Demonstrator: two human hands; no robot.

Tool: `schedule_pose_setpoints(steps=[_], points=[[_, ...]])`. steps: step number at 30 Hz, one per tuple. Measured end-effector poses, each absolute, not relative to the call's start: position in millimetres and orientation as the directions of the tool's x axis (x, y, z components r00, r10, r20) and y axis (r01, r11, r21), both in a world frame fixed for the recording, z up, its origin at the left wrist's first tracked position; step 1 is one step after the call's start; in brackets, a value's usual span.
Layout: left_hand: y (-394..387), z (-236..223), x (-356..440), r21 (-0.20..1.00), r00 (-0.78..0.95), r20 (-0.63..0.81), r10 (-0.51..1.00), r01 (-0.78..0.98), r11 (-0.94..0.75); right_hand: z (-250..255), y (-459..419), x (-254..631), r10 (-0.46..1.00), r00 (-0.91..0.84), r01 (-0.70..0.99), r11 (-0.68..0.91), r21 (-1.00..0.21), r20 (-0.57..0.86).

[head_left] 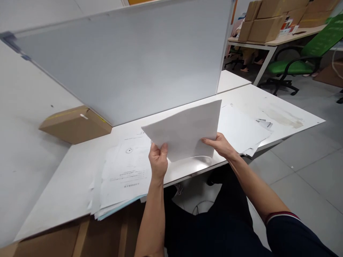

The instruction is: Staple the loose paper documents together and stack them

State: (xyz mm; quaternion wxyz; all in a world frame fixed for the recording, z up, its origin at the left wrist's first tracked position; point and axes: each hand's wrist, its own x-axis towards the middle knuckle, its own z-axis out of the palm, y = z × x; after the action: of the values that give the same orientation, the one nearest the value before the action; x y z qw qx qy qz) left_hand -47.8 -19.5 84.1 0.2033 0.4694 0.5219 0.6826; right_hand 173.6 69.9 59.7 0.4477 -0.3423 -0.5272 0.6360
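Note:
Between my two hands a stack of white paper [184, 128] is held up on edge, tilted, just above the table's front part. My left hand [158, 160] closes on its lower left corner, thumb on the near face. At the right edge, my right hand [218, 144] pinches the stack with its thumb in front and its fingers hidden behind. A pile of printed sheets [125, 175] lies on the table to the left, with a light blue sheet near the bottom. More blank white sheets [238, 128] lie to the right.
The white table [64, 182] has a whiteboard [128, 64] leaning along its back. A cardboard box [77, 125] stands at the back left. Small paper scraps [264, 123] lie at the right. Beyond are a green chair [292, 66] and stacked boxes [264, 28] on another desk.

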Motion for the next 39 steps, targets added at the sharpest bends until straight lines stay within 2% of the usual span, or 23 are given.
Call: schedule_pose_setpoints(steps=[3,8,12,19,21,24,26,29,31,33,36,38,39], points=[[-21,82,-48,0.913,-0.476,0.407,0.78,0.249,-0.324,58,69,169,0.919,-0.394,-0.21,-0.087,-0.974,0.003],[-22,83,-46,0.9,-0.496,0.436,0.751,0.246,-0.36,53,68,165,0.934,-0.357,-0.233,-0.094,-0.968,-0.005],[-20,73,-48,0.93,-0.499,0.367,0.785,0.175,-0.323,45,69,165,0.911,-0.413,-0.128,-0.058,-0.99,0.0],[-17,73,-53,0.937,-0.592,0.347,0.728,0.183,-0.298,48,66,167,0.897,-0.425,0.114,0.186,-0.976,0.121],[-21,78,-50,0.936,-0.663,0.346,0.664,0.197,-0.292,60,59,168,0.914,-0.367,0.173,0.25,-0.952,0.174],[-35,85,-38,0.892,-0.726,0.438,0.529,0.282,-0.352,82,44,169,0.915,-0.271,0.211,0.359,-0.909,0.299],[-48,89,-23,0.864,-0.69,0.495,0.528,0.327,-0.383,95,32,167,0.902,-0.225,0.22,0.415,-0.883,0.368],[-62,93,-2,0.855,-0.49,0.517,0.702,0.344,-0.389,107,18,160,0.874,-0.251,0.223,0.47,-0.854,0.415],[-67,96,5,0.85,-0.423,0.517,0.744,0.355,-0.389,111,12,155,0.851,-0.304,0.204,0.497,-0.844,0.428],[-68,98,2,0.85,-0.473,0.511,0.718,0.401,-0.342,111,10,156,0.851,-0.317,0.16,0.484,-0.861,0.419],[-68,97,-15,0.867,-0.596,0.465,0.655,0.455,-0.202,100,10,171,0.907,-0.295,0.073,0.335,-0.94,0.3],[-68,92,-28,0.904,-0.616,0.361,0.7,0.415,-0.101,84,9,189,0.953,-0.26,0.037,0.169,-0.985,0.154],[-68,87,-33,0.936,-0.591,0.231,0.773,0.351,-0.011,74,7,198,0.972,-0.223,0.033,0.079,-0.996,0.07]])
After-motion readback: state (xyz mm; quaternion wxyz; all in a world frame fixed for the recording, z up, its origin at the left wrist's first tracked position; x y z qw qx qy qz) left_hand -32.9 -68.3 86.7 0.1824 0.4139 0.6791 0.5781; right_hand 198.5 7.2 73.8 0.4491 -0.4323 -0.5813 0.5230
